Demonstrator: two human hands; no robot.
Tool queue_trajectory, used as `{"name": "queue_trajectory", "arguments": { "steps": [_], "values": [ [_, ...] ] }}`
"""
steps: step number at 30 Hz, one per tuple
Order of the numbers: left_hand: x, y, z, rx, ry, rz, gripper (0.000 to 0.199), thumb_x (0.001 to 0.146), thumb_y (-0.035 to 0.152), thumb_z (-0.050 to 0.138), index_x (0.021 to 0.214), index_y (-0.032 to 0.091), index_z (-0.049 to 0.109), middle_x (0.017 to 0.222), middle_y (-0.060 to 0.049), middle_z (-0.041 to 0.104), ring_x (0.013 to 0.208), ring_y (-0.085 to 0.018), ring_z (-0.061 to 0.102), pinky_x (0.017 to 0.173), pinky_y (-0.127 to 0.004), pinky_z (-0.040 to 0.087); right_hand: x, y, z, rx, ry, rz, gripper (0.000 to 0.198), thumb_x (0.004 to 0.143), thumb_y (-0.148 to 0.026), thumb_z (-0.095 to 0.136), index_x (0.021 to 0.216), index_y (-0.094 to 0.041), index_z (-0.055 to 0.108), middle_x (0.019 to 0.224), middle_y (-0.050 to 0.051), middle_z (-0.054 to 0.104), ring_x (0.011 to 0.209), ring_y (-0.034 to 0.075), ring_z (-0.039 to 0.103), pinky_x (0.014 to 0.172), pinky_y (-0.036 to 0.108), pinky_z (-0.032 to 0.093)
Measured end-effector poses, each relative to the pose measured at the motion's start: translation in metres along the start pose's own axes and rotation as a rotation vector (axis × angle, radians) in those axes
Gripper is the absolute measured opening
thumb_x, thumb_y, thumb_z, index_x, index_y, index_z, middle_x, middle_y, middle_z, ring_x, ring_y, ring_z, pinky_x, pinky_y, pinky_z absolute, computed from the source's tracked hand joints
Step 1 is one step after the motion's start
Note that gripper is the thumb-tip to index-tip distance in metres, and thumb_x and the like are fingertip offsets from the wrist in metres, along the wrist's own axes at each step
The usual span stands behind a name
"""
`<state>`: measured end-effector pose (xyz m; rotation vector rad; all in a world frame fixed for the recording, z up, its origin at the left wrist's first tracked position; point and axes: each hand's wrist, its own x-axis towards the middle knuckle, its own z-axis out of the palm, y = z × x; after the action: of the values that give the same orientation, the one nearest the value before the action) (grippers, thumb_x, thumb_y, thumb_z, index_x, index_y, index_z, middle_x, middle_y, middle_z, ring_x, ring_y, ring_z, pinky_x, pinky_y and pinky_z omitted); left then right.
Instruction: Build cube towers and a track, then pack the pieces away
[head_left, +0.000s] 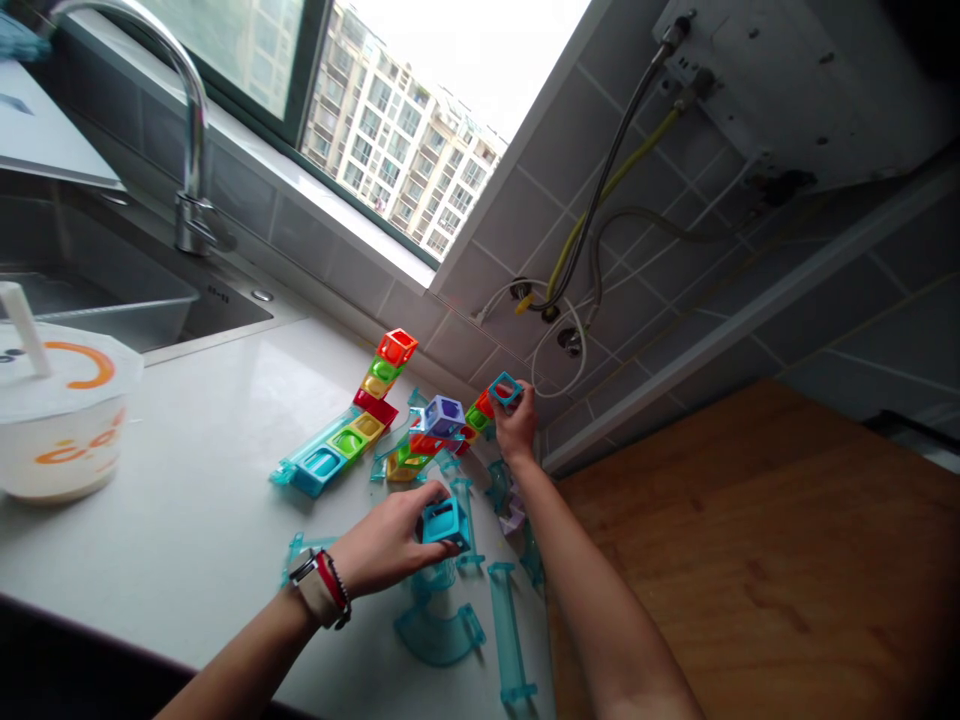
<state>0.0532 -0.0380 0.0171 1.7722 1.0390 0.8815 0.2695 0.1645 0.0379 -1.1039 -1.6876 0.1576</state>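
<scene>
blue cube (448,528) pinched between left fingers (433,553); second blue cube (505,388) held in right fingers (528,396), at top of block stack (478,413).

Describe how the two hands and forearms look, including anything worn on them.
Both hands are ungloved and no sleeve shows on either forearm. The left hand has a wristwatch with a beige strap at its wrist, plus a red band and a dark beaded bracelet. The right hand shows nothing worn on fingers or wrist.
</scene>
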Motion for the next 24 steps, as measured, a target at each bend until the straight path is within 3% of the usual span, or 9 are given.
{"name": "queue_trajectory", "arguments": {
  "steps": [14,19,24],
  "values": [
    [0.000,0.001,0.000,-0.067,0.028,0.045,0.035,0.087,0.045,0.073,0.108,0.022,0.058,0.089,0.000,0.068,0.077,-0.020,0.063,0.070,-0.030,0.049,0.000,-0.017,-0.002,0.178,-0.006,0.154,0.047,0.084,-0.053,0.075,0.112,-0.022,0.053,0.102,0.007,0.075,0.091,0.021,0.074,0.085,0.035,0.059],
    [0.000,0.004,-0.003,-0.296,0.036,0.045,0.043,0.088,0.046,0.072,0.120,0.022,0.056,0.099,-0.004,0.072,0.090,-0.022,0.070,0.079,-0.033,0.057,0.002,-0.032,-0.010,0.219,0.064,0.197,0.042,0.081,-0.053,0.077,0.101,-0.022,0.055,0.099,0.008,0.074,0.091,0.022,0.072,0.087,0.036,0.057],
    [0.001,0.002,-0.009,-0.598,-0.014,0.026,0.057,0.083,0.039,0.081,0.130,0.020,0.055,0.116,-0.007,0.074,0.108,-0.025,0.072,0.098,-0.041,0.058,-0.022,-0.069,-0.036,0.269,0.261,0.233,0.036,0.088,-0.052,0.069,0.102,-0.020,0.058,0.104,0.007,0.071,0.096,0.022,0.068,0.092,0.038,0.054]
  ]
}}
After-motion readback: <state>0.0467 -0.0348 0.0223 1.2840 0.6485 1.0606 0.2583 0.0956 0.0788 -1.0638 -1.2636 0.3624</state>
